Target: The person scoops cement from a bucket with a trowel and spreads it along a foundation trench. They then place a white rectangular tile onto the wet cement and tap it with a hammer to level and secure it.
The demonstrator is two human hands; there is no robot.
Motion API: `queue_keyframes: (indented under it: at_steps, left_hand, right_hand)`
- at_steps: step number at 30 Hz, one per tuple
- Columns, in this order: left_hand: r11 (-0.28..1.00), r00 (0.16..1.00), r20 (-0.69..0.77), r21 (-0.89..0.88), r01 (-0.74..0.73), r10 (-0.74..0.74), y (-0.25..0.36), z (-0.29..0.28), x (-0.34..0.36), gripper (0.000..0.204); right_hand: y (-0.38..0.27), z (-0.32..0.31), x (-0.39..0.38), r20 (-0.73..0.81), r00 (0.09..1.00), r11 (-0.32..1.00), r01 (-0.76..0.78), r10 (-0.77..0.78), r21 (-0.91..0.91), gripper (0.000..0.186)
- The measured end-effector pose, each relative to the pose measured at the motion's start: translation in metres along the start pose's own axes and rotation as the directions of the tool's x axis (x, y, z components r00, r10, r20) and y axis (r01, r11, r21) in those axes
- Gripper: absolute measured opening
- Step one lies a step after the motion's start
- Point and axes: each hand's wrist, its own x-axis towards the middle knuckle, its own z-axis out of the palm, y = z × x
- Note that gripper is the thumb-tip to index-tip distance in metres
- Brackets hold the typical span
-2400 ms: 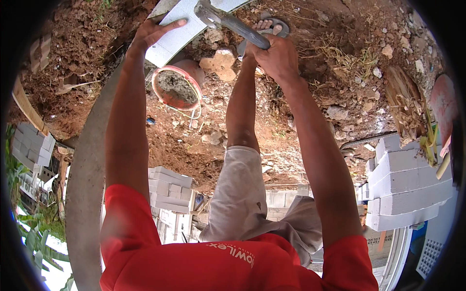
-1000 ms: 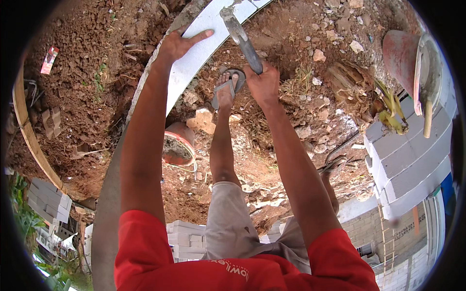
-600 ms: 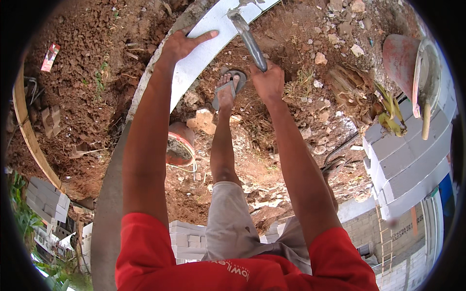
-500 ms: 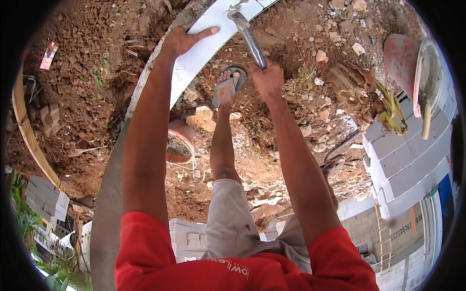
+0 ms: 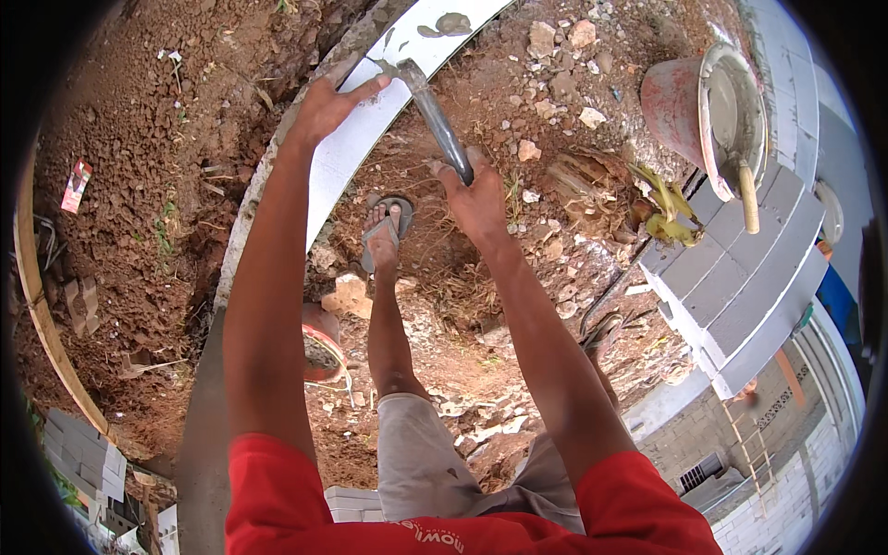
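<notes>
Tapping the white block into line on the wall

Right hand [image 5: 481, 199] is wrapped tight around the grey handle of a hammer [image 5: 435, 111], its head sitting at the top edge of the block [image 5: 347, 153] up on the wall course. Left hand [image 5: 328, 102] is open, fingers spread flat on the block, steadying it. Looks like the levelling step; I'd say the next knock needs to be light so the fresh mortar [image 5: 451, 22] doesn't squeeze out.

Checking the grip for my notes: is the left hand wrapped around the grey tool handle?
No, the left hand lies flat on the long white block, while the right hand grips the grey tool handle.
</notes>
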Motion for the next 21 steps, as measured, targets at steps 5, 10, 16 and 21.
queue_keyframes:
  at_steps: [5,10,16,21]
  left_hand:
    - [0.971,0.987,0.120,0.227,0.081,-0.110,0.035,0.003,0.064,0.101]
    - [0.966,0.996,0.067,0.253,0.046,-0.065,0.030,0.011,0.065,0.099]
    - [0.980,0.999,0.028,0.200,0.018,-0.024,0.031,0.009,0.058,0.102]
    - [0.957,0.997,0.013,0.282,0.070,-0.077,0.023,0.010,0.071,0.101]
  right_hand:
    - [-0.029,-0.031,0.025,0.013,0.997,0.990,0.080,-0.082,0.119,0.025]
    - [-0.025,-0.017,0.047,-0.023,0.997,0.997,0.077,-0.077,-0.008,0.031]
    - [-0.017,-0.007,0.039,-0.069,0.997,0.998,0.045,-0.042,0.049,0.034]
    - [-0.005,-0.001,0.053,-0.111,0.991,0.994,0.071,-0.081,-0.087,0.032]
